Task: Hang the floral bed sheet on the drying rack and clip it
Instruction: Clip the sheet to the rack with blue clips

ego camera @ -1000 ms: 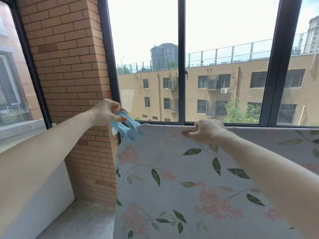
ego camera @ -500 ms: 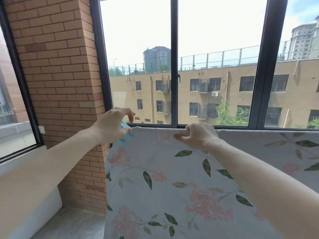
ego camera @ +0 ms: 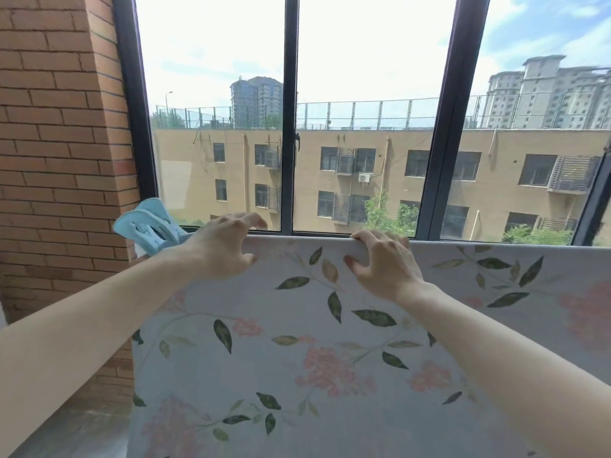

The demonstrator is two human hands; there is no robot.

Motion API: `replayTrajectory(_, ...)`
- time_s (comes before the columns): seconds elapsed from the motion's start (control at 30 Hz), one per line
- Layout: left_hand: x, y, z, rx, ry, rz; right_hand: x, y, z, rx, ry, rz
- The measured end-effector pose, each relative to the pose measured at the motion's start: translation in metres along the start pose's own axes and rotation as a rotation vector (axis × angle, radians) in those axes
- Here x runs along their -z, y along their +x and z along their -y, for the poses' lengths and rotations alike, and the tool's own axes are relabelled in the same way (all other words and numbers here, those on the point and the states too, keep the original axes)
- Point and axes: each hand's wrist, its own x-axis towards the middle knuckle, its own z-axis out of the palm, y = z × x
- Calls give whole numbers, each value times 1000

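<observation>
1. Both hands have slid rightward along the top fold since a second ago: the left hand has let go of the blue clip, which now sits clamped on the sheet's left corner, just beside the brick pillar.
2. Hanging over the rack's top bar, which is hidden under the cloth, the floral bed sheet falls toward me in a flat panel below the window.
3. That left hand rests on the fold with its fingers loosely curled over the edge; I cannot tell whether they pinch the cloth or merely lie there.
4. Further along, the right hand grips the fold, fingers hooked over the top and thumb pressed on the near face.
5. Both forearms reach up and forward, wrists about level with the bar.
6. One corner looks clipped, so I judge the clipping step half done; next calls for smoothing the fold rightward and fetching another clip for the far end, which lies out of view.
</observation>
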Motion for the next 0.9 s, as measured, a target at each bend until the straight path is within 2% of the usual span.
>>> replayTrajectory(0.3,-35,29,-43,26,-32,54,46,-30,-108,-106,-6,-53)
replayTrajectory(0.53,-62,41,-77,142,51,-113,53,-24,-170,-80,-9,-57)
replayTrajectory(0.7,-57,41,-89,249,142,-74,49,-19,-189,42,7,-114)
replayTrajectory(0.77,-61,37,-84,260,166,-121,49,-17,-192,70,10,-99)
replayTrajectory(0.9,-69,27,-69,248,381,-252,51,-14,-195,82,-8,-65)
